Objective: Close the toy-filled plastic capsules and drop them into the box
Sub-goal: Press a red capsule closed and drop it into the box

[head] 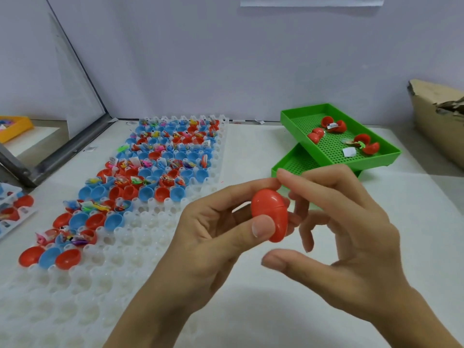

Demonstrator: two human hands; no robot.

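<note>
Capsule (270, 214), red, closed | left hand (213, 222) pinches it, thumb on front | right hand (346, 222) beside capsule, fingers loosely spread, holding nothing | green tray (386, 149) behind capsule

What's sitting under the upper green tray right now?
The upper green tray rests askew on a second green tray, whose near-left corner pokes out. The rest is covered, so whether it holds anything cannot be seen.

The left hand (216, 222) rises from six o'clock, thumb and curled fingers pinching a red capsule (270, 214). The right hand (346, 222) comes from five o'clock, fingers loosely spread, fingertips beside it.
</note>
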